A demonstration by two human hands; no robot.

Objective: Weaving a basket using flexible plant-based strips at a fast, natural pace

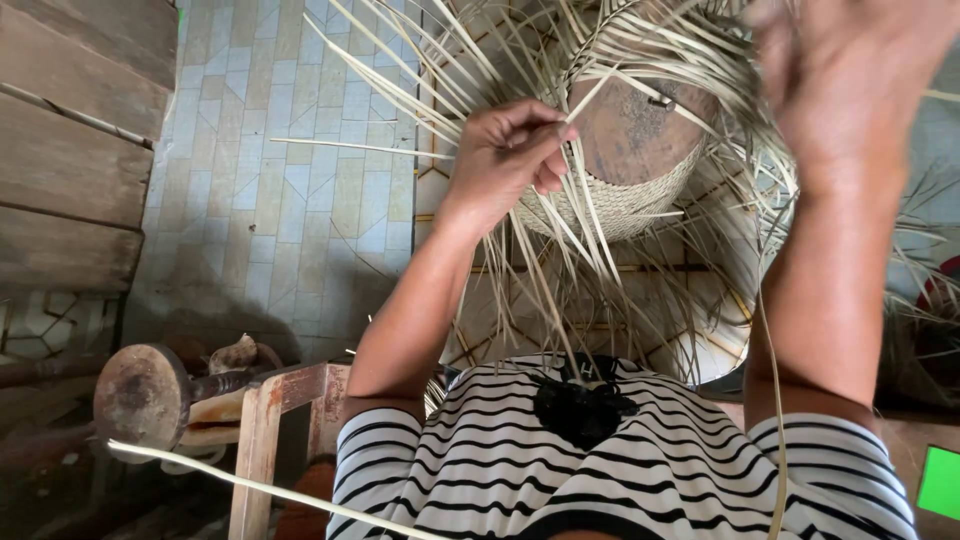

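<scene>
— So, what is being worked on?

— A half-woven straw basket (625,195), upper middle of the frame. Its finished part is a tight pale weave wrapped around a rounded brown wooden form (635,125). From that band, long flat loose strands (540,270) fan out in every direction (some down toward the lap, some up past the top edge).

— And the hands?

— The left hand (510,150) sits just left of the basket, touching its edge. Its fingers are curled and pinched on one thin strand (580,105) that runs up and to the right across the form. The right hand (850,80) is at the upper right, raised closer to the camera than the basket and blurred; loose strands cross beside it, but I cannot tell whether it grips anything or is slack.

— What lies around?

— Below, at the bottom centre, a black-and-white striped shirt (620,470). Behind the basket a tiled floor (280,180) in pale blue and beige. At the upper left, weathered wooden planks (70,130). At the lower left, a wooden frame (270,420) with a round dark wooden disc (140,395) on an axle.

— Anything blocking the view?

— The hanging strands screen the floor under the basket, and the right forearm (825,290) covers its right side.
</scene>
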